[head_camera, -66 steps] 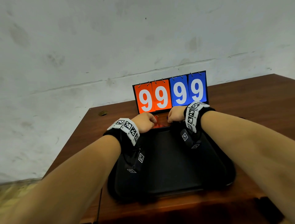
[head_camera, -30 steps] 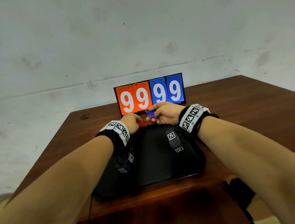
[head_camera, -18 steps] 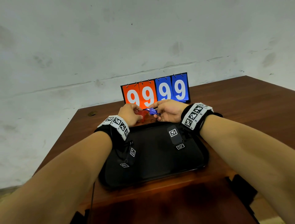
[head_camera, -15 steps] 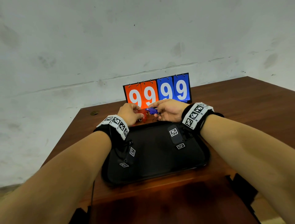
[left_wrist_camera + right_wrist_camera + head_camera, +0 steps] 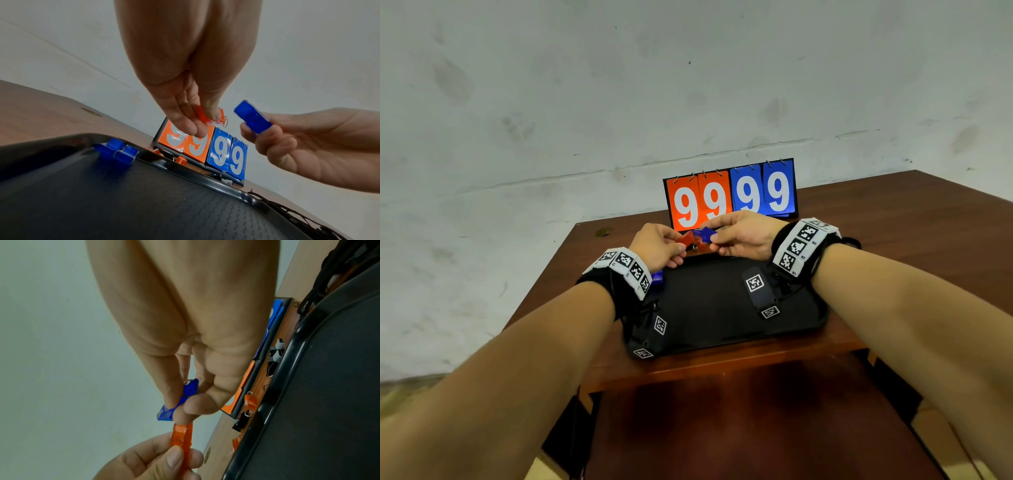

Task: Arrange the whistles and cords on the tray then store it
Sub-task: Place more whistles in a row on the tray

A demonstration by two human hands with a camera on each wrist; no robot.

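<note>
Above the far edge of the black tray (image 5: 722, 318), my left hand (image 5: 677, 249) pinches an orange whistle (image 5: 688, 238) and my right hand (image 5: 718, 240) pinches a blue whistle (image 5: 705, 234); the two whistles nearly touch. Both show in the left wrist view, orange whistle (image 5: 203, 114) and blue whistle (image 5: 252, 117). Two more blue whistles (image 5: 117, 151) lie in the tray's far left corner. An orange whistle (image 5: 251, 400), a black whistle (image 5: 243, 419) and a pale one (image 5: 277, 352) lie on the table between the tray and the scoreboard. Black cords (image 5: 333, 275) lie past the tray's far right corner.
A flip scoreboard (image 5: 729, 195) reading 99 99 stands just behind the tray, close to both hands. The brown wooden table (image 5: 911, 219) ends at a white wall. A small round fitting (image 5: 602, 232) sits at the table's far left corner.
Both hands have lifted from the table behind the tray, the left with the orange whistle and the right with the blue one, and brought them together in front of the scoreboard.
</note>
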